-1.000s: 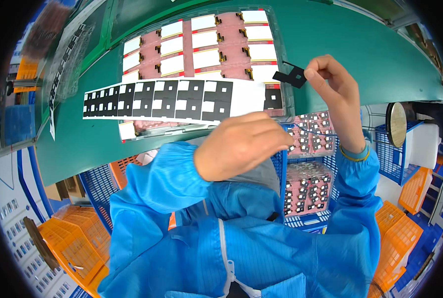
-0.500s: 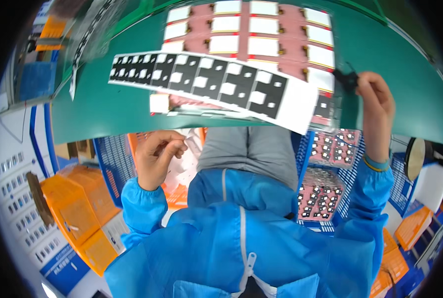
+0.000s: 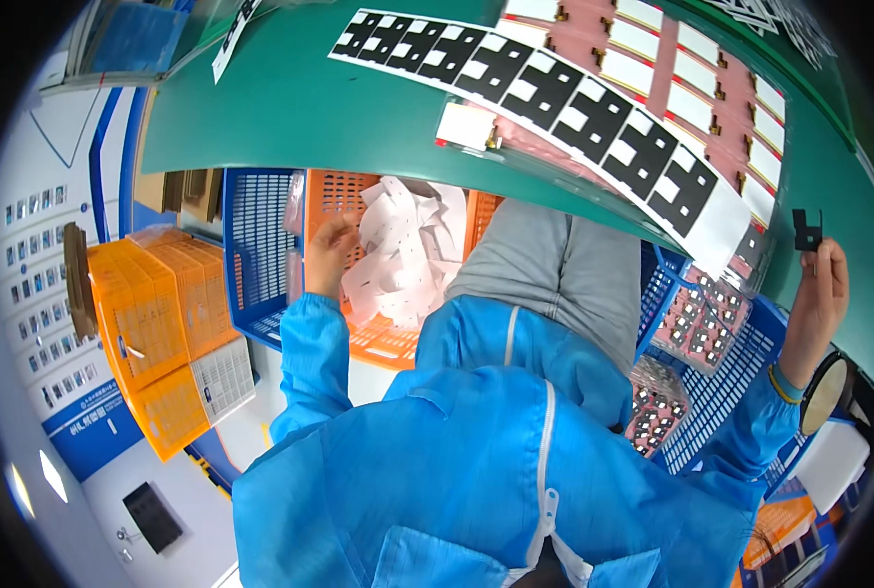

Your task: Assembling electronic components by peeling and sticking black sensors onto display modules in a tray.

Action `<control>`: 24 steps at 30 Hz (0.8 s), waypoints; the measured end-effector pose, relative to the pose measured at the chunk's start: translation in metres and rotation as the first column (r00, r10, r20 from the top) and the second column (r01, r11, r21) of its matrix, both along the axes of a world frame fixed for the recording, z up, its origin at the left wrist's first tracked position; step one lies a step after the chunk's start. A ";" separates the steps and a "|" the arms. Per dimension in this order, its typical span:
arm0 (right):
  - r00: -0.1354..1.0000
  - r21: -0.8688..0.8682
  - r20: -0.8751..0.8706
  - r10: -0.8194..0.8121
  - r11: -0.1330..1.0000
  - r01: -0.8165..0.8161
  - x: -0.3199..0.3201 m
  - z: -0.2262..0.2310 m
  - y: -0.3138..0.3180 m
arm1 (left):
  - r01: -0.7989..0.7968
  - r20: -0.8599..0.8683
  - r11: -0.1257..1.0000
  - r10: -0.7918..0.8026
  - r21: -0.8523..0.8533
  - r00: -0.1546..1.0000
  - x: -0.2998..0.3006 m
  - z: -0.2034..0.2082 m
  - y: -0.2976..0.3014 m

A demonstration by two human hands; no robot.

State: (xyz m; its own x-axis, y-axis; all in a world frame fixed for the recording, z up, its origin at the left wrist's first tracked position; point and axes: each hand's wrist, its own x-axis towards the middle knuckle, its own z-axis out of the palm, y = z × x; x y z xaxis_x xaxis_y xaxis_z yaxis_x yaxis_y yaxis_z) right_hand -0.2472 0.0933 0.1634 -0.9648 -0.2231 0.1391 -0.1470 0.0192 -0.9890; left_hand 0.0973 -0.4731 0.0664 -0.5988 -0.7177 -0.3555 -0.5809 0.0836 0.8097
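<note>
My right hand (image 3: 821, 294) is at the far right by the table's edge, pinching a small black die-cut sticker (image 3: 807, 235) between thumb and fingertips. My left hand (image 3: 329, 253) hangs over the left side of an orange basket (image 3: 383, 351) below the table; its fingers look loosely apart, with nothing visible in them. Crumpled white paper strips (image 3: 408, 255) fill that basket. On the table, a long white backing strip with black stickers (image 3: 545, 88) lies slantwise across a pink tray (image 3: 667, 64) of white rectangular parts with small gold-and-black tails.
The green table (image 3: 290, 132) spans the top. Blue baskets (image 3: 256, 211) flank my legs; the right one (image 3: 716, 412) bears bagged pink trays (image 3: 704, 318) of black-and-white pieces. Orange crates (image 3: 153, 333) stand at left, and a round stool (image 3: 825, 392) at right.
The view has swung, shifting the table and tray to the right in the picture. My left hand has moved over the paper in the orange basket. The right hand still holds the black sticker.
</note>
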 end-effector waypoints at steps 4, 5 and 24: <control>0.999 -0.037 0.046 0.019 0.999 -0.017 -0.002 -0.005 0.014 | 0.059 -0.349 0.904 0.102 0.423 0.932 -0.032 0.044 0.004; 0.997 -0.048 0.073 0.031 0.998 -0.028 -0.001 -0.006 0.014 | 0.119 -0.410 0.890 0.081 0.440 0.908 -0.038 0.054 0.005; 0.995 -0.100 0.097 -0.020 0.995 0.030 0.024 -0.004 0.007 | 0.346 0.091 0.491 -0.470 -0.799 0.878 -0.153 0.123 -0.034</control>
